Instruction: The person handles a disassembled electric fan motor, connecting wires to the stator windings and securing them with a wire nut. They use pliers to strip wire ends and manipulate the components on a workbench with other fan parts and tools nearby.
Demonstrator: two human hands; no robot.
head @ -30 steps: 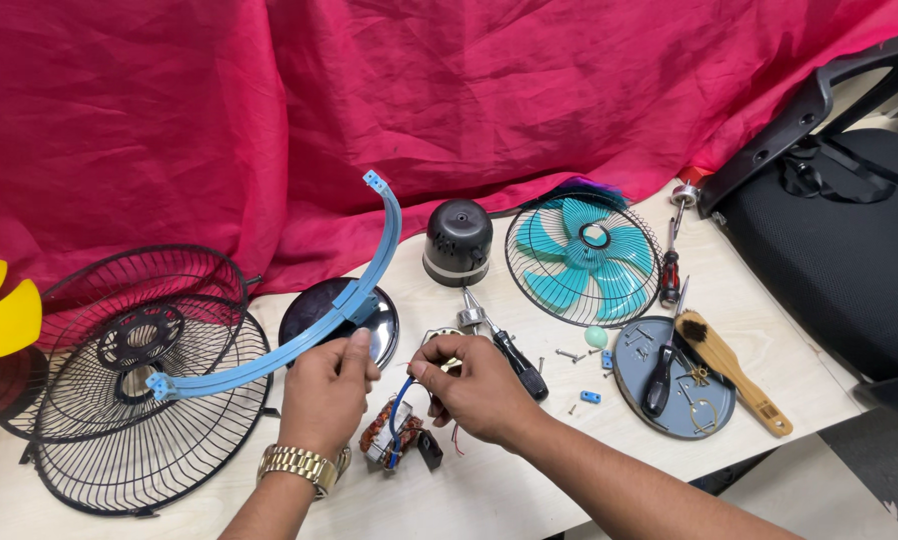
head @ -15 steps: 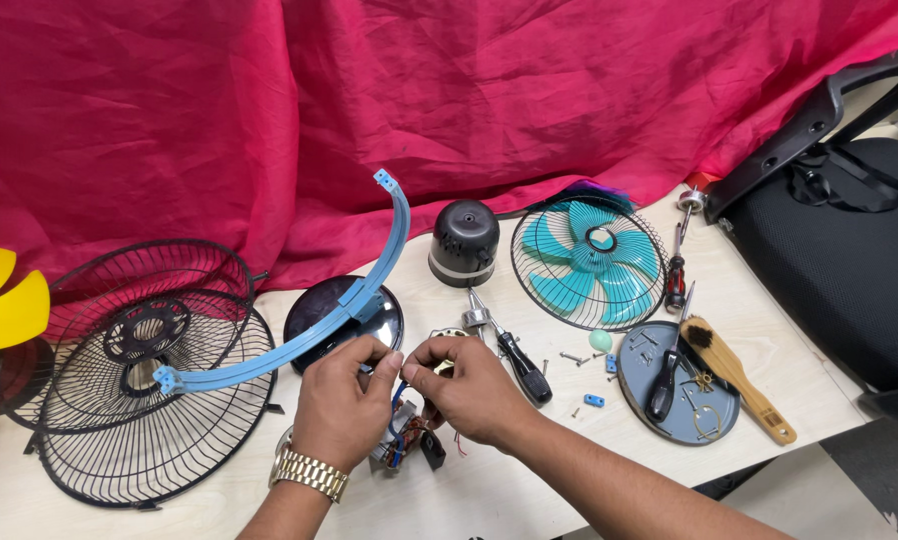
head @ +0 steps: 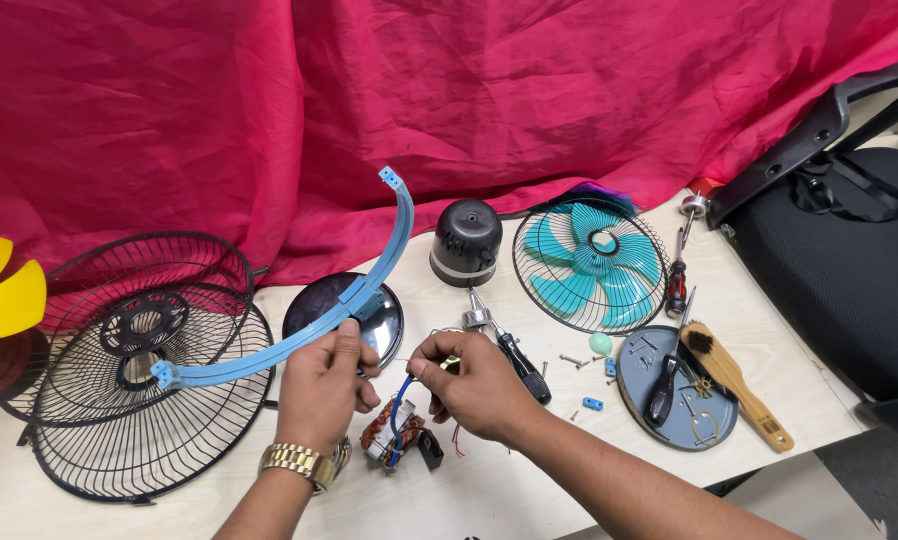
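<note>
My left hand (head: pixel 321 385) and right hand (head: pixel 472 380) sit close together over the small fan motor (head: pixel 394 432), its copper windings showing just below and between them on the pale table (head: pixel 529 495). My right fingers are pinched shut on a thin wire, with a blue wire (head: pixel 401 400) looping down from that pinch to the motor. My left hand is curled closed with its fingertips toward the same spot; whether it grips a wire I cannot tell, since the back of the hand hides it.

A light blue curved rim strip (head: pixel 299 335) arches just above my left knuckles, across the black wire fan guards (head: pixel 139 390) on the left and a shiny dark dome cover (head: pixel 344 318). To the right of my right hand lies a black-handled screwdriver (head: pixel 514 358), nearly touching it. Beyond are loose screws (head: pixel 574 360), a grey round plate (head: pixel 674 400) with a wooden brush (head: pixel 734 385) on it, a teal-bladed fan in its guard (head: pixel 589 265), and a black motor housing (head: pixel 466 242). The table's front edge is close under my wrists; open room is mainly the bare strip in front of the motor.

Compared with half a second ago, my hands have stayed over the motor, and the blue wire now shows more plainly between them.
</note>
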